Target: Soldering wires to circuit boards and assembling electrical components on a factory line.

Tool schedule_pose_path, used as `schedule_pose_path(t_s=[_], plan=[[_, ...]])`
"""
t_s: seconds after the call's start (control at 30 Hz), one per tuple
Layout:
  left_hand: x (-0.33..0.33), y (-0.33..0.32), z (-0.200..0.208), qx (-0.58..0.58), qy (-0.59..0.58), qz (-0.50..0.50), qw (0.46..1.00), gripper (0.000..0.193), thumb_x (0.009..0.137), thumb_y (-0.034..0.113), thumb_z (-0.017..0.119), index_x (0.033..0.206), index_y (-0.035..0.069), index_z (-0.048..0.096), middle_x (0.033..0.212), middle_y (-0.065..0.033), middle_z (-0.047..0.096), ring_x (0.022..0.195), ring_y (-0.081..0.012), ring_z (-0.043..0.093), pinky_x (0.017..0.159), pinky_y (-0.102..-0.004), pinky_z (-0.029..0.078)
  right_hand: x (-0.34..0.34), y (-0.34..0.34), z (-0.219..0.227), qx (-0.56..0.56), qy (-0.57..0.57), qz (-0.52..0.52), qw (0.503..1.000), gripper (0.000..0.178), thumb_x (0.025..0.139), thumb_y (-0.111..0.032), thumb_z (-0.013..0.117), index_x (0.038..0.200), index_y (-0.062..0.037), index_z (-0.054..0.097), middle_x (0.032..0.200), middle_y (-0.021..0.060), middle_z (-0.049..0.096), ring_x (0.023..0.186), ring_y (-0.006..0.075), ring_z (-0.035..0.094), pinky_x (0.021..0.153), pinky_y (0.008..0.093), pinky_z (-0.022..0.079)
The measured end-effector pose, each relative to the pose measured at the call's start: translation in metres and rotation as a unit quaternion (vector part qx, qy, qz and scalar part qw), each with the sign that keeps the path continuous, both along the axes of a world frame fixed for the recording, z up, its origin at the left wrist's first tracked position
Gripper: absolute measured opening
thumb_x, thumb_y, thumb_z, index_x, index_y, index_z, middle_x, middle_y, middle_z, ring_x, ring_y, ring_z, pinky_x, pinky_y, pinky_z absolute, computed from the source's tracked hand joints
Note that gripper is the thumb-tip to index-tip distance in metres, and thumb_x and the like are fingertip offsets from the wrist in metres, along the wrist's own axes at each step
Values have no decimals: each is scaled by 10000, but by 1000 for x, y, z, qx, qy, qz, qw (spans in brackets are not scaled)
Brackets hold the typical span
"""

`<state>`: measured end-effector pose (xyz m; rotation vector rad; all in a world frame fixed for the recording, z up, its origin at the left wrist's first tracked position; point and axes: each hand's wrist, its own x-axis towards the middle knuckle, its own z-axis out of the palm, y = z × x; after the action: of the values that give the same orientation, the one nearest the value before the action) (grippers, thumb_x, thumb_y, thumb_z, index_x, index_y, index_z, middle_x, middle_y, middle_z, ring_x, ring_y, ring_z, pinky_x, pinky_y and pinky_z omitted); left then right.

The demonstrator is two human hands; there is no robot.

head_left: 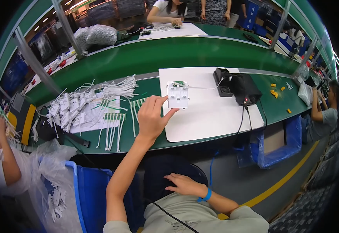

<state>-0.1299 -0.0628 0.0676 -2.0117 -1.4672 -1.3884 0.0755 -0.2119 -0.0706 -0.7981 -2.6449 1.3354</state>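
Note:
My left hand (152, 116) holds a white square plastic housing (178, 97) by its left side, index finger at the edge and thumb near the lower corner. A strip of green circuit board shows along the housing's top. From there a white cable (202, 87) runs right to a black box-shaped device (247, 90) with a small red light. Under the housing lies a white board (208, 124). My right hand (185, 184), below the table edge, rests on my lap with its fingers stretched out and nothing in it; a blue band circles that wrist.
On the left of the green bench lie a heap of white housings (70, 108), bundled white cables (119, 87) and green board strips with cables (115, 116). Yellow pieces (274, 93) sit at right. Blue bins (93, 194) stand below. Co-workers sit at left, right and across.

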Motion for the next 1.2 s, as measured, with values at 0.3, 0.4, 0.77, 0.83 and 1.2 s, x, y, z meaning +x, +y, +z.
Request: schedule_pose_path(t_s=[0.3,0.4,0.77,0.83,1.2], plan=[[-113,-36,48,3,-129,209,969,393,774,324,872,991,52,689,875,-85,600,811,-278,622,691,-397,491,-17,11,-10,-81,33,-67,994,330,916,-224,758,1122,-21,599,869,139,668,772,285,656,685,382,521],[-177,-23,75,58,-149,328,931,402,788,383,869,949,51,711,874,-79,620,777,-272,627,678,-412,487,-29,23,-19,-121,-15,-74,990,274,925,-225,751,1029,-22,600,709,113,634,651,263,636,619,364,501],[-409,-53,52,-5,15,614,789,474,889,514,726,981,50,703,992,-116,652,994,-343,627,814,-470,510,-31,28,-34,-175,73,-95,977,206,946,-180,733,962,2,637,713,108,641,616,187,613,598,318,488],[-428,-65,31,-45,51,620,782,463,909,494,710,989,38,701,1022,-131,649,1018,-359,613,824,-475,509,-29,30,-36,-181,82,-108,974,200,943,-171,732,950,10,646,714,111,637,613,188,602,598,319,486],[-472,-54,-2,-147,-24,598,787,503,900,479,726,1110,21,710,1161,-215,591,1025,-413,666,815,-502,546,-32,36,-34,-142,73,-140,977,187,946,-156,729,897,-4,632,646,74,602,560,156,547,562,309,451]])
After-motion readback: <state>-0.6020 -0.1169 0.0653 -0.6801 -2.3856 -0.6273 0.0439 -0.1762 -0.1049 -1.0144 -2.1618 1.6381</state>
